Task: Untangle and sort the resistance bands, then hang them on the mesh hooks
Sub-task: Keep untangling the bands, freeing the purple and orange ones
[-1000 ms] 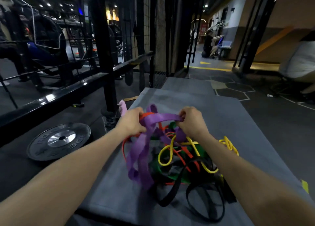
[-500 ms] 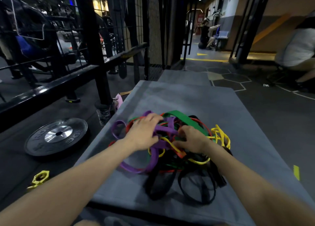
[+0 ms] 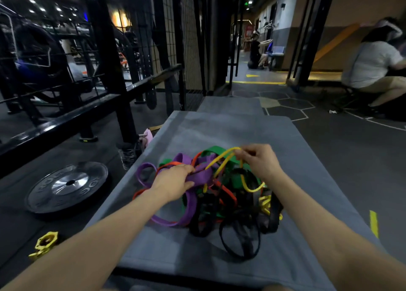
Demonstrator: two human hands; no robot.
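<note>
Right hand point(image 3: 260, 161) now lifting pinched yellow band point(image 3: 222, 161), left hand point(image 3: 175, 182) gripping purple band point(image 3: 198, 174), tangled pile on grey mat point(image 3: 219, 130), weight plate point(image 3: 68, 185) left

Bands at frame centre: purple point(image 3: 193, 178), yellow point(image 3: 222, 161), green point(image 3: 214, 150), orange point(image 3: 226, 192), black point(image 3: 241, 242). Grey mat point(image 3: 230, 130). Yellow clip point(image 3: 45, 244), lower left.

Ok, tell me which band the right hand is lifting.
The yellow band: thin and cord-like, pinched by the right hand above the pile, unlike the flat purple, green, orange and black ones.
</note>
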